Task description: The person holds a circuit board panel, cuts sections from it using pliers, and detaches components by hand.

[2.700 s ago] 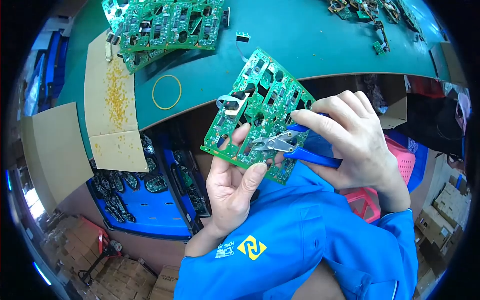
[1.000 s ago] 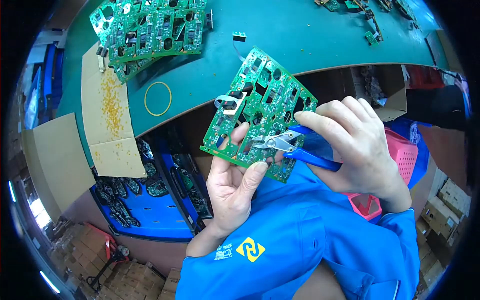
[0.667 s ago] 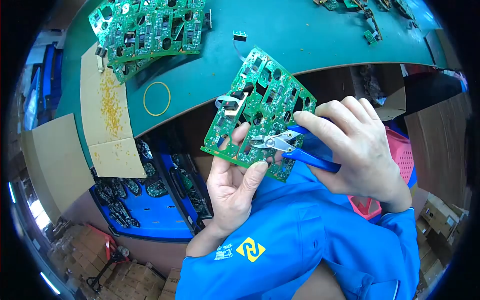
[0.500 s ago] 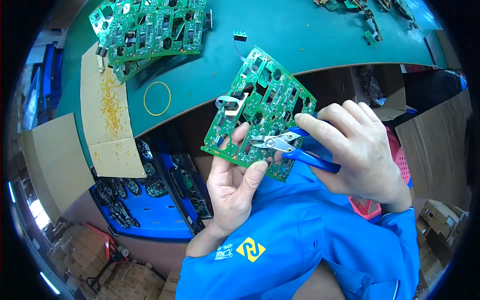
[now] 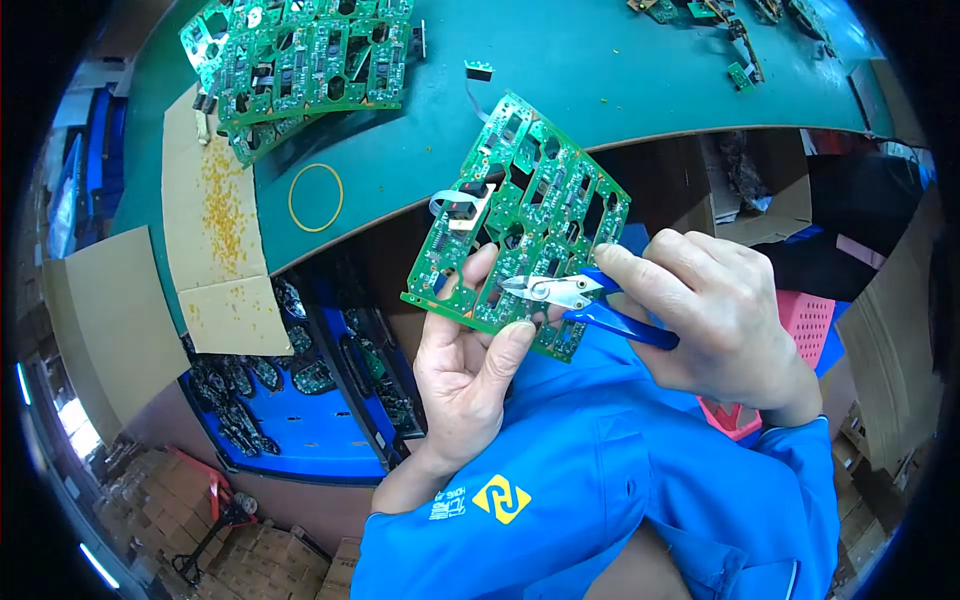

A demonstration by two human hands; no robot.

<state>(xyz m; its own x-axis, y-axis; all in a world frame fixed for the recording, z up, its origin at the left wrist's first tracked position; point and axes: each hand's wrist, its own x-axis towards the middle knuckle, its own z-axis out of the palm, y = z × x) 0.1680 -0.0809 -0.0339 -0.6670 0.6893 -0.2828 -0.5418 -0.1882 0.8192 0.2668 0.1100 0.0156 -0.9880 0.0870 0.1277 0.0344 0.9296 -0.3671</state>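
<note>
A green circuit board panel (image 5: 465,262) with several cut-outs is held tilted in front of the bench by my left hand (image 5: 462,375), thumb on the near edge and fingers behind it. A small connector board (image 5: 479,71) dangles from the panel's top corner on a thin ribbon cable. My right hand (image 5: 700,310) is wrapped round the blue handles of a pair of side cutters (image 5: 560,291). Their jaw tips lie over the lower middle of the panel; whether they touch it I cannot tell.
Stacked circuit board panels (image 5: 310,60) lie on the green bench (image 5: 530,35). Left of a yellow ring (image 5: 315,197), a cardboard sheet (image 5: 215,285) carries small yellow bits. Loose board pieces (image 5: 740,60) lie at back right. A pink basket (image 5: 803,325) stands beyond my right hand.
The cutters and my right hand have shifted slightly down, and the handles look a little differently angled. The panel and my left hand stay nearly still. More of the pink basket shows.
</note>
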